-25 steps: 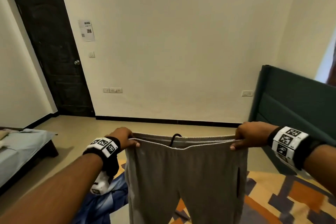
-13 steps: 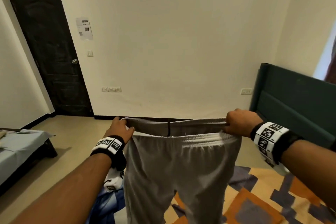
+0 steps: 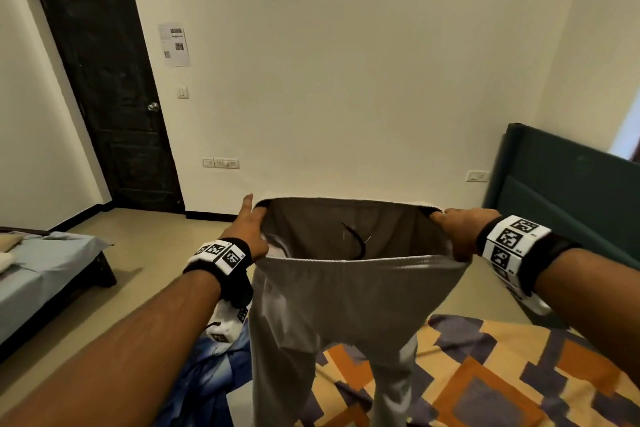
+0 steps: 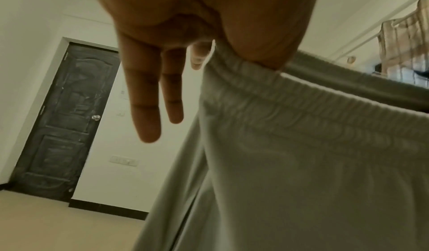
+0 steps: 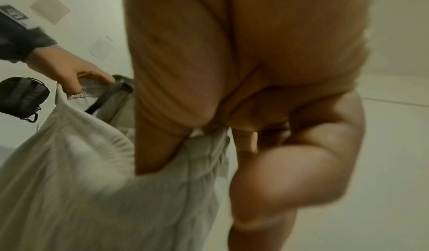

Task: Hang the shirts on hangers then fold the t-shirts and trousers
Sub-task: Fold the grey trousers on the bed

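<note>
Grey trousers point(image 3: 346, 305) with an elastic waistband hang in front of me, legs dangling over the bed. My left hand point(image 3: 256, 225) pinches the left end of the waistband with its thumb, while the other fingers point(image 4: 144, 93) stick out fairly straight. On the other end, my right hand point(image 3: 453, 229) grips the waistband with curled fingers. The waist is stretched wide open between the hands, and a dark drawstring point(image 3: 356, 239) shows inside. The right wrist view shows the trousers point(image 5: 92, 181) bunched under the right hand point(image 5: 232, 90), with the left hand point(image 5: 65, 68) holding the far end.
A bed with an orange, purple and cream cover point(image 3: 519, 374) lies below, a blue garment point(image 3: 207, 374) on its left part. A green headboard point(image 3: 571, 191) stands at right, a low grey bed point(image 3: 41, 263) at left, a dark door point(image 3: 104, 80) behind. Shirts point(image 4: 403, 40) hang on a rail.
Both hands rose and moved forward with the trousers. The waistband, flat a second ago, is now pulled open so the inside and drawstring show.
</note>
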Tool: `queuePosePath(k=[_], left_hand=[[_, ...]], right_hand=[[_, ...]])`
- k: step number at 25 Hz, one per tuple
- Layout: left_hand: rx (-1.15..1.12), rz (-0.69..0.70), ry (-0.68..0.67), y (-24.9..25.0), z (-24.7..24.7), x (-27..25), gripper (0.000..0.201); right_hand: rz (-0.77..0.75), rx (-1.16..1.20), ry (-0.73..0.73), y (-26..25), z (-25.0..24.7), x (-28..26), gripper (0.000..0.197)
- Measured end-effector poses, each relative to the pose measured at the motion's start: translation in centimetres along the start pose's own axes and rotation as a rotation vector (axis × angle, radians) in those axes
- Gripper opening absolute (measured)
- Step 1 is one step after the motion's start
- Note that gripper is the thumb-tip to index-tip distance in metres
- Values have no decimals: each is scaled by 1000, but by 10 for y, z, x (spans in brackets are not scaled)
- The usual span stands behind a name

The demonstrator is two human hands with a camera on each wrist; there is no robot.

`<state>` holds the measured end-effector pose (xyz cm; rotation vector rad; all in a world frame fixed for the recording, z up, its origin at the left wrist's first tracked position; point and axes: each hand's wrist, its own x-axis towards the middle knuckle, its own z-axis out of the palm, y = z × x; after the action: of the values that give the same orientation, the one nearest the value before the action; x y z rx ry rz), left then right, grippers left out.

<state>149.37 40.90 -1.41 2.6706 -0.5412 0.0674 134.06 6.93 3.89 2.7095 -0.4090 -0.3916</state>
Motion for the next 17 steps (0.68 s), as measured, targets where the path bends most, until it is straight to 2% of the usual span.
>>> queuePosePath(k=[2, 4, 6, 8, 9, 11, 12, 13, 15, 16, 17], left_hand=[[-58, 29, 28, 0, -7, -4, 54], [-1, 25, -8, -6, -16, -8, 43], [121, 63, -144, -22, -26, -10, 52], [129, 92, -264, -41, -34, -13, 41], [76, 97, -293, -52, -38, -13, 36], [-76, 92, -240, -72, -41, -12, 30], [-189, 88, -163, -78, -43, -13, 24], [-305, 79, -91, -82, -46, -15, 18], [-459, 64, -11, -91, -52, -11, 13], [-488, 58, -3, -95, -54, -8, 14], [-491, 60, 12, -98, -59, -7, 17]], right_hand=[[-64, -26, -36, -1, -4, 1, 93], [-132, -30, -43, 1, -5, 4, 81], [-177, 39, -81, 5, -7, 6, 54], [-181, 145, -137, 10, -9, 6, 37], [-199, 220, -143, 12, -9, 5, 35], [-243, 389, -146, 11, -12, 0, 35], [-232, 467, -130, 8, -14, -3, 26], [-224, 552, -119, 3, -15, -5, 6], [-249, 604, -107, -5, -13, -3, 51], [-256, 604, -107, -10, -14, -3, 67], [-285, 598, -62, -16, -17, -4, 70]])
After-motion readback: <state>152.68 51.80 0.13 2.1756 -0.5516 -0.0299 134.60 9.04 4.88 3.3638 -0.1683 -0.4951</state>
